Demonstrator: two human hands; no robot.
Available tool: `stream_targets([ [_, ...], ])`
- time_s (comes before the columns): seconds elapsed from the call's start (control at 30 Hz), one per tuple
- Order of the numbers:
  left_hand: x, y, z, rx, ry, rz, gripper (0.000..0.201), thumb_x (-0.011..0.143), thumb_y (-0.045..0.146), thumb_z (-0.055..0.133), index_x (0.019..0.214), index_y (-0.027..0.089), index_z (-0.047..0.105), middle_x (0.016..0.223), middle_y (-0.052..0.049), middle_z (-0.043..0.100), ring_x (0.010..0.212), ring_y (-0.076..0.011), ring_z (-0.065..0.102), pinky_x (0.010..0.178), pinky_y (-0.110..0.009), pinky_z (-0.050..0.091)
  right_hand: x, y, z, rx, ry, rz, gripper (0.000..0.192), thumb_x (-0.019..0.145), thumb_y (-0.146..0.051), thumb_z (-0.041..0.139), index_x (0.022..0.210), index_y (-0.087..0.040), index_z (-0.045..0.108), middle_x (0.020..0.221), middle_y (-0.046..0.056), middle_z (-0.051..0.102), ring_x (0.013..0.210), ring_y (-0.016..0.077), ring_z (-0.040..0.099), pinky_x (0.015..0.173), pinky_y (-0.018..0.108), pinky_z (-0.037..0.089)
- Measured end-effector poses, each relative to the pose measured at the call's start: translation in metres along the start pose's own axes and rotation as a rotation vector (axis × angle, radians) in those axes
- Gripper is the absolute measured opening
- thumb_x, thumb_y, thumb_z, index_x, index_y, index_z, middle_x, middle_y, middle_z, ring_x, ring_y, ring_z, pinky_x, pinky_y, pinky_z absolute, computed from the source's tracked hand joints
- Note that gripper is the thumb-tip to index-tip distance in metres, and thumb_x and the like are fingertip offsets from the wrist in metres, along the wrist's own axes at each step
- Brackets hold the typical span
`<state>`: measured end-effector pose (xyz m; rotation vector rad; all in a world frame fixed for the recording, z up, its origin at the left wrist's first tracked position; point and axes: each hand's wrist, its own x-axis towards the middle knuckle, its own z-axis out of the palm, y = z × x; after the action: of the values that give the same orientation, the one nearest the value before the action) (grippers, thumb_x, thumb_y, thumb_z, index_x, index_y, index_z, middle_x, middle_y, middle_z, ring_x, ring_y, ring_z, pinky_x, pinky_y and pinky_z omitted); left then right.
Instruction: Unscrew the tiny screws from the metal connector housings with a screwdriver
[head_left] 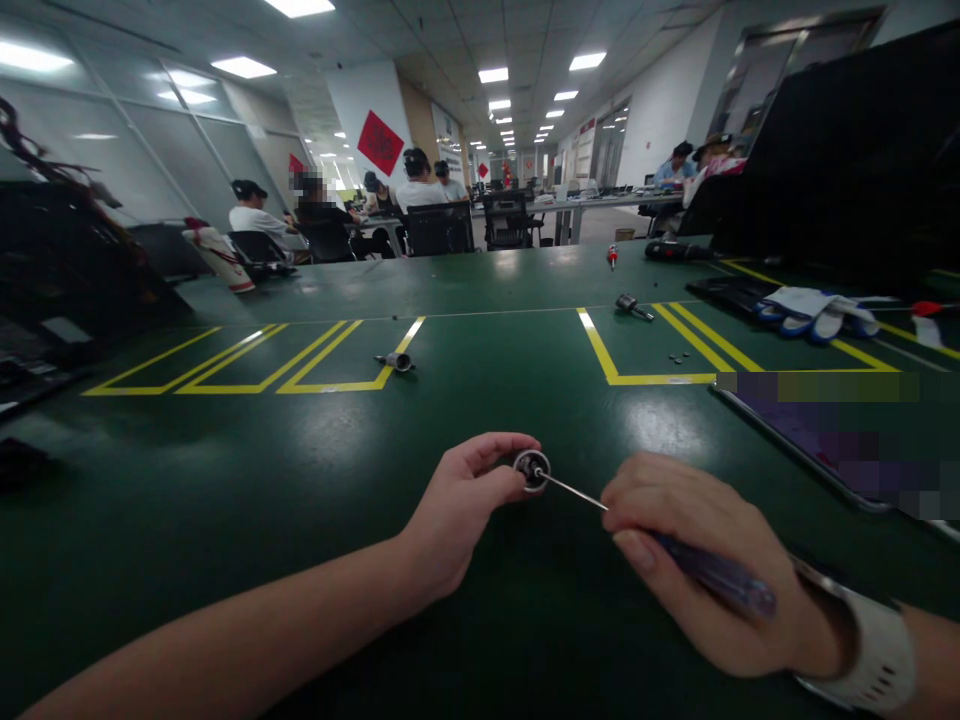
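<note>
While the left hand (pixel 461 505) pinched a small round metal part (pixel 532 470) between thumb and fingertips just above the green desk (pixel 225 480), the right hand (pixel 705 555) held a slim screwdriver (pixel 675 550) like a pen, fingers closed tight around its purple handle. The thin shaft ran from that hand to the part, and its tip sat at the part's centre. Doing this well seemed to call for keeping the shaft square to the part's face, pressing lightly, and turning with the fingers rather than the wrist, so the tip would not skid off. A firm left-hand pinch looked needed to stop the part spinning. Beyond the part, on a yellow line, lay another small metal piece (pixel 395 361); to the right of the part lay a dark tablet (pixel 825 440), and beyond that a pair of gloves (pixel 814 312).
</note>
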<state>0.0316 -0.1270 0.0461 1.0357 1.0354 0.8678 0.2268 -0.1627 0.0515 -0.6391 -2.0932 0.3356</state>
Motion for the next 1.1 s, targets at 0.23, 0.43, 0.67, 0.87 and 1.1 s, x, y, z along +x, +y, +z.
stream_targets([
  [0.23, -0.003, 0.003, 0.006, 0.037, 0.005, -0.007, 0.028, 0.068, 0.01, 0.061, 0.095, 0.015, 0.066, 0.091, -0.006, 0.069, 0.088, -0.0196, 0.063, 0.086, -0.037, 0.047, 0.003, 0.003, 0.007, -0.042, -0.059, -0.03, 0.012, 0.082, -0.008, 0.047, 0.089, -0.014, 0.055, 0.074, 0.006, 0.061, 0.068, 0.0158, 0.054, 0.06, 0.03, 0.044],
  [0.43, -0.004, 0.002, 0.008, 0.099, 0.04, 0.026, 0.024, 0.07, 0.016, 0.061, 0.094, 0.016, 0.068, 0.085, -0.005, 0.07, 0.081, -0.018, 0.065, 0.08, -0.034, 0.049, 0.001, 0.004, 0.009, -0.09, -0.064, -0.069, 0.01, 0.082, -0.009, 0.047, 0.086, -0.016, 0.054, 0.076, 0.006, 0.062, 0.069, 0.0162, 0.056, 0.061, 0.03, 0.045],
  [0.67, 0.0, -0.001, 0.006, 0.202, 0.05, 0.109, 0.022, 0.072, 0.014, 0.057, 0.089, 0.016, 0.07, 0.082, -0.004, 0.072, 0.076, -0.0163, 0.065, 0.074, -0.03, 0.052, 0.001, 0.001, 0.011, -0.115, -0.081, -0.088, 0.011, 0.082, -0.009, 0.047, 0.089, -0.016, 0.053, 0.077, 0.007, 0.063, 0.07, 0.0168, 0.057, 0.063, 0.031, 0.046],
  [0.87, 0.0, 0.0, 0.007, 0.246, 0.064, 0.167, 0.021, 0.073, 0.011, 0.055, 0.086, 0.016, 0.071, 0.099, -0.005, 0.07, 0.078, -0.0156, 0.066, 0.073, -0.028, 0.053, 0.002, -0.002, 0.011, -0.156, -0.095, -0.136, 0.009, 0.082, -0.009, 0.046, 0.081, -0.016, 0.052, 0.073, 0.007, 0.063, 0.068, 0.0169, 0.057, 0.06, 0.031, 0.045],
  [1.1, -0.002, 0.0, 0.007, 0.248, 0.058, 0.135, 0.023, 0.074, 0.014, 0.057, 0.092, 0.015, 0.07, 0.088, -0.006, 0.071, 0.076, -0.0168, 0.066, 0.072, -0.03, 0.053, 0.001, -0.003, 0.013, -0.227, -0.09, -0.185, 0.011, 0.082, -0.008, 0.046, 0.08, -0.015, 0.054, 0.071, 0.007, 0.063, 0.068, 0.0173, 0.057, 0.06, 0.031, 0.045],
])
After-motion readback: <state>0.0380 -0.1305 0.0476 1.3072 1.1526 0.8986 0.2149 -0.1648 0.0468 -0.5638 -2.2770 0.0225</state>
